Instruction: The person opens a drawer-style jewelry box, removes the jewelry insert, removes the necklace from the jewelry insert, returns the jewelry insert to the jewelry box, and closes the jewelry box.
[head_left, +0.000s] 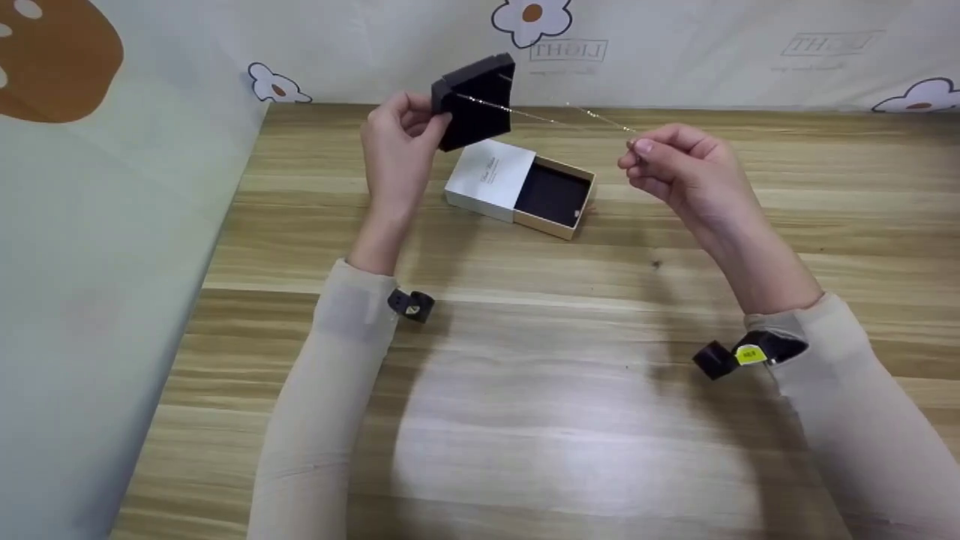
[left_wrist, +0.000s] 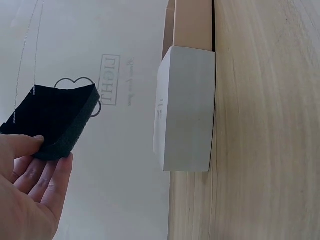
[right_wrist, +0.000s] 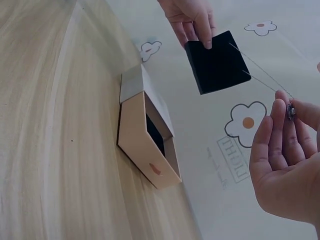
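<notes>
Black pad (head_left: pixel 476 116), pinched by left hand (head_left: pixel 397 157), fingers curled, tilted above far bench (head_left: pixel 540 367). Thin chain (head_left: pixel 484 103), strung from pad to right hand (head_left: pixel 690 169), end charm (right_wrist: pixel 290 111) pinched between closed fingers; held well apart, presumably for tautness. White box (head_left: pixel 480 176) below, drawer (head_left: pixel 544 225) partly out; far edge close, widest room nearside.

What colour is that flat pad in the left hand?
The pad is black, showing best in the right wrist view.

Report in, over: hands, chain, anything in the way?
Left hand grips black pad. Right hand pinches small shiny piece. Chain spans pad to right hand. Nothing visibly blocking; part-open box on table.
</notes>
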